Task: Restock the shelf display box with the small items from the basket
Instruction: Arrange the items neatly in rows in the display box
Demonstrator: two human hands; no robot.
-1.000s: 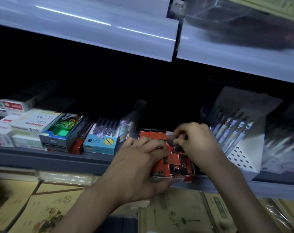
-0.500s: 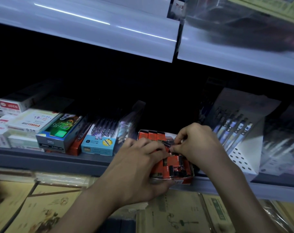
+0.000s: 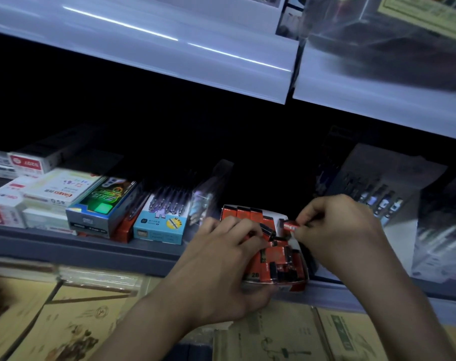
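Right hand (image 3: pixel 336 230) shifted right; pinched red item (image 3: pixel 290 226) horizontal, tip toward display box (image 3: pixel 295 285).

The left hand (image 3: pixel 221 272) covers the left half of the display box (image 3: pixel 297 284), so the items under it are hidden. The small red item (image 3: pixel 290 226) pinched by the right hand (image 3: pixel 336 230) is partly behind the fingertips, and its print is too small to read. The back of the shelf (image 3: pixel 91 254) is lost in darkness. At the shelf's left end the white boxes (image 3: pixel 2 209) are cut by the picture's edge. At its right end the packs (image 3: pixel 445 235) are blurred.
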